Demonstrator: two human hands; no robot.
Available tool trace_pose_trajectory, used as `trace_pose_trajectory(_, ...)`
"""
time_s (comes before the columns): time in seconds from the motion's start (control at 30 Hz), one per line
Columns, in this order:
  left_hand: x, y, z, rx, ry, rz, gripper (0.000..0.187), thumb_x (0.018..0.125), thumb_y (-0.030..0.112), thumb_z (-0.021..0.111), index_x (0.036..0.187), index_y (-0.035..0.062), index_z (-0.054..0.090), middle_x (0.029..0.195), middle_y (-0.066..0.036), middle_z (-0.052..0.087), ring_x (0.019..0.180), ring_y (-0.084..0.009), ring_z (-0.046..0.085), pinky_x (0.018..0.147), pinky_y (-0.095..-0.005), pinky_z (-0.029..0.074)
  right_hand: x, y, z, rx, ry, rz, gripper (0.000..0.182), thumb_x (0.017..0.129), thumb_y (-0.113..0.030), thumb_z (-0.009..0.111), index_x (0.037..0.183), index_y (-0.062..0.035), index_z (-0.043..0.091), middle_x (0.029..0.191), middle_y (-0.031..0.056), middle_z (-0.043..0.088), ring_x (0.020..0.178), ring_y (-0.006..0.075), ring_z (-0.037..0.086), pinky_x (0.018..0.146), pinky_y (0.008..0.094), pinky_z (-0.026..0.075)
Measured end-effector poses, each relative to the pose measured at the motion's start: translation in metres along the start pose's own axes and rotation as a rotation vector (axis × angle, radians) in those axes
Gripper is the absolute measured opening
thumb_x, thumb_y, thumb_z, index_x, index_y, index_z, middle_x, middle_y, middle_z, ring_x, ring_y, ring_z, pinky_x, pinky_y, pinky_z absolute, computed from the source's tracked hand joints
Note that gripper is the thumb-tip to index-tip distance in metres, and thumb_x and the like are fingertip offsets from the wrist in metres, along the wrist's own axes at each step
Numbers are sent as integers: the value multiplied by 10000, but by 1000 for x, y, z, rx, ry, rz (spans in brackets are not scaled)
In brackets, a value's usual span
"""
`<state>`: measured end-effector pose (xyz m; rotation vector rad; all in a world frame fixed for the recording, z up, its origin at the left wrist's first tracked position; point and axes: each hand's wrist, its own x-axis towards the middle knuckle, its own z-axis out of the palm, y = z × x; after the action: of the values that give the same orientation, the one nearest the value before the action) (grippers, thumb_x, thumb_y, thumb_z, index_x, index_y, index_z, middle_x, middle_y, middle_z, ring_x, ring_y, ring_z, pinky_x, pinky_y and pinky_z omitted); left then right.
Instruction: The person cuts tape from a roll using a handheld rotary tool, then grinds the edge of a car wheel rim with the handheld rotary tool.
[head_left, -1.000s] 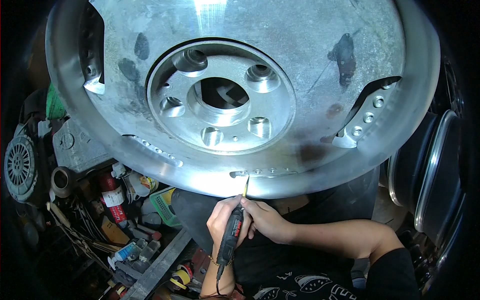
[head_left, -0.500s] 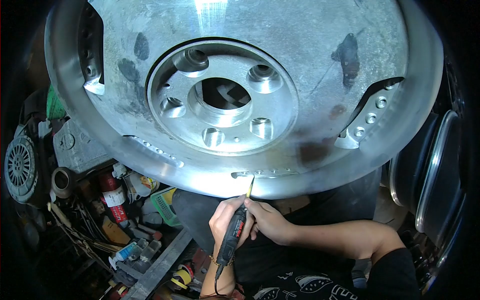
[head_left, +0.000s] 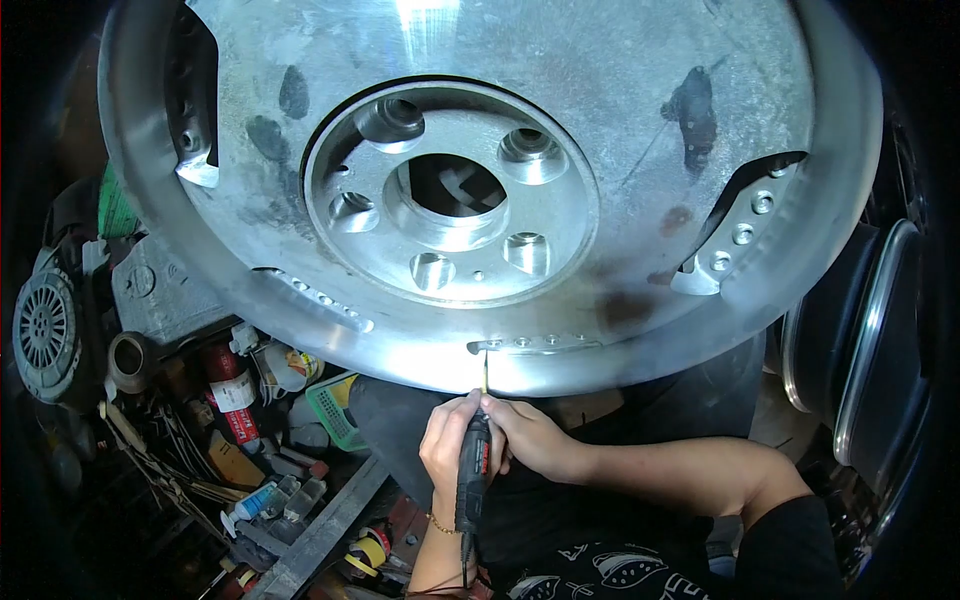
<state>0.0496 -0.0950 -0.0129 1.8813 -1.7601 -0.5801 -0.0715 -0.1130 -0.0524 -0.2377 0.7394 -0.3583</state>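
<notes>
A black rotary tool (head_left: 471, 480) with a thin bit (head_left: 485, 370) points away from me at a large bare-metal wheel (head_left: 640, 90). The bit's tip meets the left end of the narrow slot (head_left: 530, 343) near the wheel's rim, where small round recesses line up. My left hand (head_left: 446, 440) is closed around the tool near its nose. From the other side, my right hand (head_left: 535, 438) has its fingers closed on the nose, against the left fingers. Both hands stay just below the rim.
Another wheel (head_left: 868, 340) stands on the right. To the left are a round grilled housing (head_left: 46, 325), a red and white can (head_left: 232, 390), a green basket (head_left: 335, 412) and a metal bar (head_left: 325, 525). The tool's cord (head_left: 465, 565) runs down by my left forearm.
The rotary tool has swung more upright, and its tip has moved left along the slot. Both hands keep their hold. The wheel sits slightly further right in view.
</notes>
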Motion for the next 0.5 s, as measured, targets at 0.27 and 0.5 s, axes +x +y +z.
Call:
trace_pose_trajectory(0.27, -1, -2, -1, -30, -34, 28, 309, 729, 47, 717, 1022, -41, 671, 940, -197, 672, 827, -318, 676, 753, -366, 546, -2, -1, -1, -4, 11, 8, 446, 1067, -388, 318, 946, -36, 564, 722, 28, 585, 564, 114, 553, 476, 238, 464)
trace_pose_trajectory(0.5, -2, -1, 0, 8, -7, 11, 319, 721, 51, 726, 1023, -39, 673, 937, -194, 674, 836, -317, 676, 756, -367, 545, 0, -4, -1, -58, -2, 2, 458, 1071, -391, 301, 975, -19, 550, 659, 62, 605, 542, 145, 583, 499, 237, 480)
